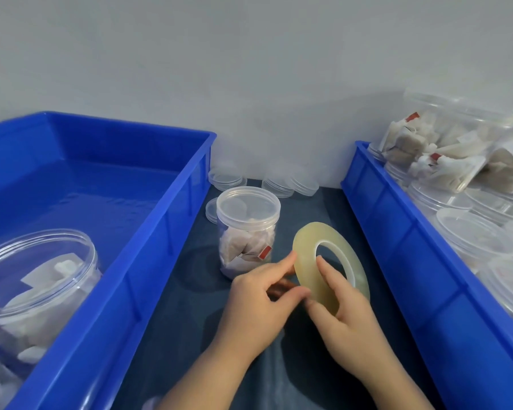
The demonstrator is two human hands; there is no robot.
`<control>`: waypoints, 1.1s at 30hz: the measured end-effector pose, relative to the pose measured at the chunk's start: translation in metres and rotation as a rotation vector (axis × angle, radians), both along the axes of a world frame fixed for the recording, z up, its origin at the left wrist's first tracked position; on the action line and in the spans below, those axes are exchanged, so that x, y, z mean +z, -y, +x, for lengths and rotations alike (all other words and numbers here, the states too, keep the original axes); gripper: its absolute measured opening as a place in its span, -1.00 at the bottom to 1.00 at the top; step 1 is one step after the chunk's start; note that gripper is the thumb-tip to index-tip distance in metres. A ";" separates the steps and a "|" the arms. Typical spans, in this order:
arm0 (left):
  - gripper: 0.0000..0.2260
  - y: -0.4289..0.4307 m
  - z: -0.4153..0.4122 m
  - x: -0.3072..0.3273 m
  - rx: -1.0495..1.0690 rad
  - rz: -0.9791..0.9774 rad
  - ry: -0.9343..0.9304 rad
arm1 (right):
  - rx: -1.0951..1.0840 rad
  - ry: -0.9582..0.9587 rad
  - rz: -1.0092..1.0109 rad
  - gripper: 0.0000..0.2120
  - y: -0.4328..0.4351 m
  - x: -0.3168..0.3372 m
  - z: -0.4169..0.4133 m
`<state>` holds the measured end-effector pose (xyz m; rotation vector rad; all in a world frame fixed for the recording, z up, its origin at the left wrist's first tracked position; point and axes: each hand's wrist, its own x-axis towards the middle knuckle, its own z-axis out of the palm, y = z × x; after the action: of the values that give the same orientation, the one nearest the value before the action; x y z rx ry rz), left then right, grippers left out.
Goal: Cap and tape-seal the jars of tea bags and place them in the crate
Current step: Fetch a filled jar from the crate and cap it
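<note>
Soft, even overhead light is laying a sheen on the floor of the blue plastic crate (101, 199) at left. Faint shadows are pooling around the clear lidded jar (247, 232) at centre. Wide-angle distortion is bending frame edges; the left hand (258, 294) is blurring against the yellowish tape roll (307, 255).

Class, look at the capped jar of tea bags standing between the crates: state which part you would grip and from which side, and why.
Probably the jar round its straight clear wall, just under the lid, coming from the near right side. It stands upright and round, the left crate wall is close on its left, and loose lids lie behind.
</note>
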<state>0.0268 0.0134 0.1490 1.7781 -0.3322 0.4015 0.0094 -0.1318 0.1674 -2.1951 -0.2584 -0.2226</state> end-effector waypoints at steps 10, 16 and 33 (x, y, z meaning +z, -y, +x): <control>-0.83 0.000 -0.002 0.004 0.132 0.005 0.125 | -0.008 0.053 0.011 -0.36 -0.002 -0.015 0.001; -0.89 -0.001 -0.005 0.008 0.098 0.094 0.038 | -0.005 0.092 -0.001 -0.37 -0.004 -0.014 0.000; -0.87 -0.006 -0.004 0.015 -0.165 -0.125 -0.244 | -0.068 0.187 -0.002 -0.54 -0.006 -0.007 -0.001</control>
<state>0.0224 0.0196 0.1642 1.6425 -0.2722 0.0840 0.0086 -0.1262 0.1605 -2.1887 -0.2870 -0.4665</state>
